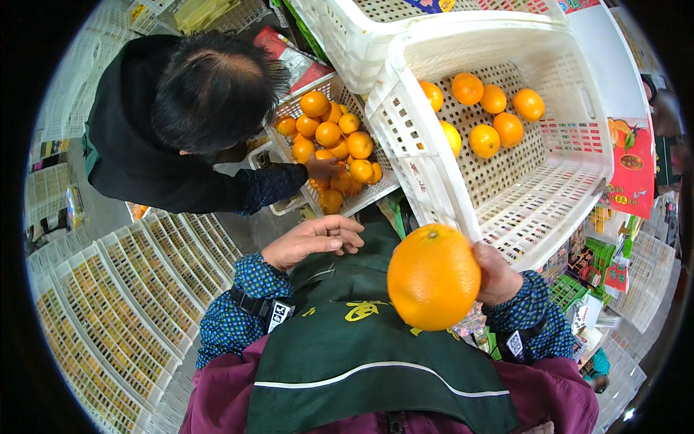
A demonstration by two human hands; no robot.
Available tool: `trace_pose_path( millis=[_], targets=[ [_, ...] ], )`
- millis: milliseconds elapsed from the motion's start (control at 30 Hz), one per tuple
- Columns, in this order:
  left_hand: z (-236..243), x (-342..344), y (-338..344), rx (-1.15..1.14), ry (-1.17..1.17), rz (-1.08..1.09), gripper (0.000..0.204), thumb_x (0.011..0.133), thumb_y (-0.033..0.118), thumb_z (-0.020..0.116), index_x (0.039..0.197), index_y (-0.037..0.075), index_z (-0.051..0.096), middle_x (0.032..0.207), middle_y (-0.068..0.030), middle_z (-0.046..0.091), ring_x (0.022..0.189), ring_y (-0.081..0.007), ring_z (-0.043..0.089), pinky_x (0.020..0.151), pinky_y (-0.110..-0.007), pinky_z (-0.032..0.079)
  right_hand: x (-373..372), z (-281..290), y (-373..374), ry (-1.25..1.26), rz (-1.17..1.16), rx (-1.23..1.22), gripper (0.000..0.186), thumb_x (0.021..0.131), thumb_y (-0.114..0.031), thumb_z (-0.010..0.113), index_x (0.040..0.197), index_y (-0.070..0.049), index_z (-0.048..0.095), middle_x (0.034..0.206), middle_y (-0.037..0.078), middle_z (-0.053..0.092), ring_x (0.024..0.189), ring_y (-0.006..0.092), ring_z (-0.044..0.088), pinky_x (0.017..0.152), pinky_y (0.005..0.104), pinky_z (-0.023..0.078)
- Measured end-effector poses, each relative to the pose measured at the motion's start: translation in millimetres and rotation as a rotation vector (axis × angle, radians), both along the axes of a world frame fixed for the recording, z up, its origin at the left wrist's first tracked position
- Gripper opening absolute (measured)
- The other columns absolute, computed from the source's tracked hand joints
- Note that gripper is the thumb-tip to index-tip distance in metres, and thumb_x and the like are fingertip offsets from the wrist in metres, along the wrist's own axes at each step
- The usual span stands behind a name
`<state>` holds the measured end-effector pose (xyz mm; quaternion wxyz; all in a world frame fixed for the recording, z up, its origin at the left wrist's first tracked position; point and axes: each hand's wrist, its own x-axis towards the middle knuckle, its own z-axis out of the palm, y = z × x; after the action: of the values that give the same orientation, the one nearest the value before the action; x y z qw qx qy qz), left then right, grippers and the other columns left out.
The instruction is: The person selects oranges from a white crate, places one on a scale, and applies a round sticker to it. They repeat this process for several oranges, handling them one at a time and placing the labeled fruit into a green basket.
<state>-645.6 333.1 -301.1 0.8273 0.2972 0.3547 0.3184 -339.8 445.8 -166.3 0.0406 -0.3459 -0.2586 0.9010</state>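
Along the lower left of the frame stand slatted white crates (pixel 123 311), ranked tightly, presumably to save floor; at upper left a co-worker (pixel 155 137) bends over a smaller crate (pixel 376 190), one hand (pixel 323 168) among its heaped oranges (pixel 327 134); at centre the wearer's left hand (pixel 316 240) is loosely spread, gripping nothing visible; right of centre the right hand (pixel 497 275) clasps a single orange (pixel 434 282) from its right side, fingers mostly hidden behind, a hold that leaves the fruit's near face exposed; at upper right a large crate (pixel 421 177) opens toward the wearer, presumably for easy reach, with loose oranges (pixel 509 130) inside; the held orange looks round, evenly coloured, finely dimpled, with a greenish stem end uppermost.
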Motion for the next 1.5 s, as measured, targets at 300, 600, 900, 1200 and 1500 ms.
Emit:
trace_pose_path(
  millis=[300,600,900,1200,1500],
  targets=[
    [6.5,10.3,-25.0,-0.001,-0.221,0.053,0.073,0.102,0.04,0.056,0.159,0.002,0.032,0.142,-0.0148,0.056,0.124,-0.0207,0.057,0.103,-0.035,0.046,-36.7,-47.8,-43.8,-0.195,-0.067,-0.113,0.068,0.104,-0.053,0.048,0.151,-0.005,0.043,0.141,0.013,0.06,0.128,0.0239,0.061,0.11,0.0399,0.047],
    [4.9,18.6,-29.2,-0.05,-0.101,-0.048,0.085,0.1,0.046,0.06,0.163,0.003,0.02,0.15,-0.0147,0.047,0.134,-0.0236,0.049,0.096,-0.033,0.053,-42.9,-84.6,-64.9,-0.401,0.193,0.334,0.062,0.103,-0.046,0.058,0.146,-0.003,0.047,0.114,0.007,0.063,0.096,0.0114,0.059,0.077,0.0242,0.049],
    [-11.8,24.0,-34.9,-0.049,-0.007,0.116,0.081,0.095,0.045,0.064,0.157,0.003,0.034,0.151,-0.0147,0.047,0.142,-0.025,0.043,0.122,-0.039,0.027,-44.0,-86.3,-67.7,-0.337,0.152,0.295,0.063,0.101,-0.026,0.066,0.152,-0.002,0.038,0.117,0.005,0.061,0.091,0.0085,0.057,0.075,0.0246,0.048],
    [-24.4,28.2,-38.6,-0.202,0.002,0.137,0.067,0.1,0.041,0.062,0.15,0.002,0.042,0.136,-0.0107,0.058,0.125,-0.0192,0.056,0.108,-0.033,0.042,-43.4,-93.8,-73.3,-0.303,0.268,0.712,0.075,0.096,-0.02,0.07,0.157,0.0,0.03,0.149,0.02,0.043,0.128,0.0241,0.053,0.101,0.0316,0.049],
    [-24.3,20.7,-32.0,-0.196,-0.041,-0.018,0.073,0.101,0.041,0.063,0.156,0.002,0.035,0.124,-0.012,0.065,0.104,-0.0154,0.068,0.081,-0.025,0.057,-39.9,-116.5,-63.4,-0.267,0.03,0.451,0.083,0.092,-0.031,0.069,0.158,0.0,0.029,0.152,0.021,0.043,0.141,0.0292,0.044,0.118,0.037,0.034]
  ],
)
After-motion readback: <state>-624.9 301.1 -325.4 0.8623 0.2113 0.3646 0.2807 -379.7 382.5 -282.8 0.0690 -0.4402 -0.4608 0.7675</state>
